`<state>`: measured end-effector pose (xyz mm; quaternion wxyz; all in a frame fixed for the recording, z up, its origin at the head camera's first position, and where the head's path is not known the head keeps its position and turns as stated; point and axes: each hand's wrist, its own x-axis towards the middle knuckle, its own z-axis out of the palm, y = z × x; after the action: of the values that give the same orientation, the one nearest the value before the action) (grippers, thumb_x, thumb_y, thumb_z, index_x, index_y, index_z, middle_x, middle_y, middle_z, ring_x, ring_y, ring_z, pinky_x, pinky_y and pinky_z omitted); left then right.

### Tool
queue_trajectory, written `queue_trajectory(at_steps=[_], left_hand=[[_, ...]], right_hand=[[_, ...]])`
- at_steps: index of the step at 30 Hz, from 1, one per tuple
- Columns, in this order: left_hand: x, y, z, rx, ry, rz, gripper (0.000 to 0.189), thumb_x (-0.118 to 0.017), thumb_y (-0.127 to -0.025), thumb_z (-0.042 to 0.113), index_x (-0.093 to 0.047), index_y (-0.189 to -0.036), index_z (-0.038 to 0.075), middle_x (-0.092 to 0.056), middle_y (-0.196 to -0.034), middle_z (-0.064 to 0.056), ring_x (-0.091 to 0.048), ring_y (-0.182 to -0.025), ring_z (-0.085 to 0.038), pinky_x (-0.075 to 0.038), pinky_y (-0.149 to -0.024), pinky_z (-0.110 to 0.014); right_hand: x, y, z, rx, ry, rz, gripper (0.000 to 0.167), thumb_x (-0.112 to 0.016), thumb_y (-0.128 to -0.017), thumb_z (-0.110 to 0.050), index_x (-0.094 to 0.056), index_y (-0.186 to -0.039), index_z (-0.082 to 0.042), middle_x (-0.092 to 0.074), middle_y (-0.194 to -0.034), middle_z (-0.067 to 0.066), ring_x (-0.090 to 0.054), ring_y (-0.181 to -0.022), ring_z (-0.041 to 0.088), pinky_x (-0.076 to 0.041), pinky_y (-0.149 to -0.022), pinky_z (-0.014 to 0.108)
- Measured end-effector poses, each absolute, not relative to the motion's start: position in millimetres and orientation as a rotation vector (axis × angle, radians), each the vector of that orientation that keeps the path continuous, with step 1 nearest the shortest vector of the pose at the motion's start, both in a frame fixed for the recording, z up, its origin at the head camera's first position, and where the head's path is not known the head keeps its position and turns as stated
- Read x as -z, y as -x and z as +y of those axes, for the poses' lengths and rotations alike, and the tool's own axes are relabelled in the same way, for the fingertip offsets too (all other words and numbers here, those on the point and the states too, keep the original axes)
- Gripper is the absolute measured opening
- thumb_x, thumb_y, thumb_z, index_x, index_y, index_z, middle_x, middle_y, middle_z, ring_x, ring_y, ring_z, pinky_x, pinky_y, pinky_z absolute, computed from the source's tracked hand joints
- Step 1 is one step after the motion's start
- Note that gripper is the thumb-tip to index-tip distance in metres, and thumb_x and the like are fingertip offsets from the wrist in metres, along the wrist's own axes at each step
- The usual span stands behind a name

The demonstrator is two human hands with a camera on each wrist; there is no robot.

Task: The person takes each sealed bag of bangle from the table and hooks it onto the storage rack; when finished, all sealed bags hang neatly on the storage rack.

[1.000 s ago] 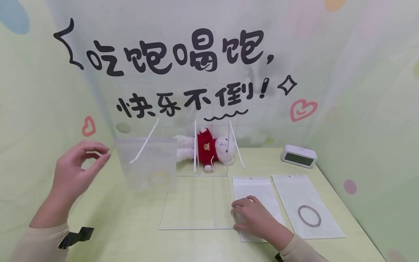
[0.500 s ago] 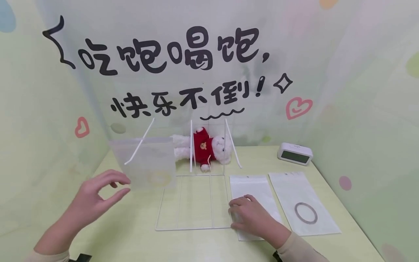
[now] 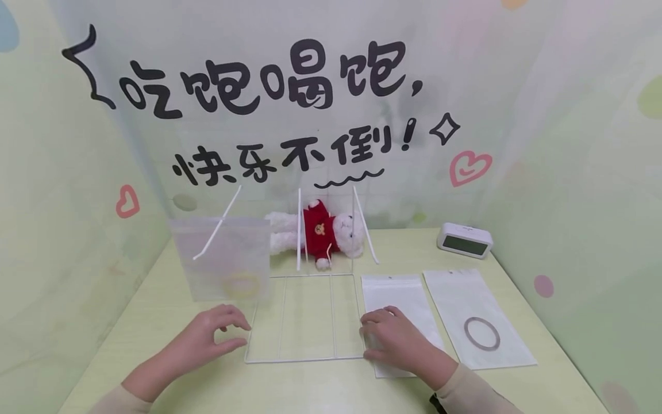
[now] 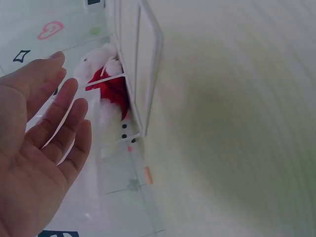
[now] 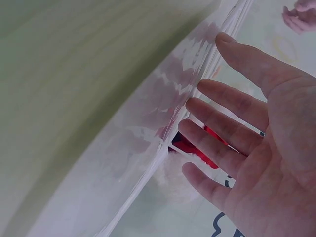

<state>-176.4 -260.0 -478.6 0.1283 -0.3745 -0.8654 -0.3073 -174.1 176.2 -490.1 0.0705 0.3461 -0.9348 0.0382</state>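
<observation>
A white wire rack with slanted hooks stands mid-table. From its left hook hangs a translucent bag showing a faint yellow ring. My left hand is at the left side of the rack's base, fingers loosely bent and holding nothing. At the base's right edge is my right hand, resting partly over a flat white bag. In the right wrist view its fingers are spread and nearly straight along the bag's edge. Farther right lies another white bag with a grey-brown ring.
Behind the rack lies a white plush bear in a red sweater. A white digital clock stands at the back right. Printed fabric walls enclose the table at the back and sides.
My left hand has come down and to the right, from beside the hanging bag to the rack's base. My right hand has stayed at the base's right edge. The head view has shifted slightly.
</observation>
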Motion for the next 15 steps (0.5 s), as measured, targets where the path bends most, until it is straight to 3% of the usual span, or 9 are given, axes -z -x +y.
queue_trajectory(at_steps=[4, 9, 15], left_hand=[[494.9, 175.8, -256.4, 0.808, 1.059, -2.645, 0.024, -0.086, -0.084, 0.023, -0.075, -0.105, 0.025, -0.067, -0.106, 0.016, -0.065, -0.096, -0.010, -0.059, -0.074, -0.029], [507.1, 170.8, -251.9, 0.577, 0.974, -2.784, 0.029, -0.087, -0.081, 0.033, -0.077, -0.107, 0.025, -0.067, -0.120, 0.012, -0.065, -0.111, -0.017, -0.061, -0.091, -0.038], [510.0, 167.5, -250.0, 0.442, 0.916, -2.846, 0.032, -0.086, -0.080, 0.038, -0.077, -0.108, 0.025, -0.066, -0.130, 0.006, -0.064, -0.118, -0.023, -0.059, -0.097, -0.046]], right_hand=[[489.4, 174.6, 176.0, -0.125, -1.042, -2.810, 0.035, -0.086, -0.078, -0.040, -0.078, -0.105, -0.018, -0.073, -0.121, -0.002, -0.066, -0.116, 0.018, -0.051, -0.101, 0.047], [490.6, 175.3, 176.5, -0.137, -1.048, -2.804, 0.036, -0.086, -0.078, -0.040, -0.078, -0.105, -0.018, -0.073, -0.121, -0.001, -0.066, -0.116, 0.018, -0.052, -0.101, 0.047], [494.5, 177.0, 179.0, -0.161, -1.077, -2.749, 0.036, -0.087, -0.076, -0.040, -0.078, -0.103, -0.018, -0.074, -0.119, -0.001, -0.067, -0.113, 0.019, -0.054, -0.096, 0.045]])
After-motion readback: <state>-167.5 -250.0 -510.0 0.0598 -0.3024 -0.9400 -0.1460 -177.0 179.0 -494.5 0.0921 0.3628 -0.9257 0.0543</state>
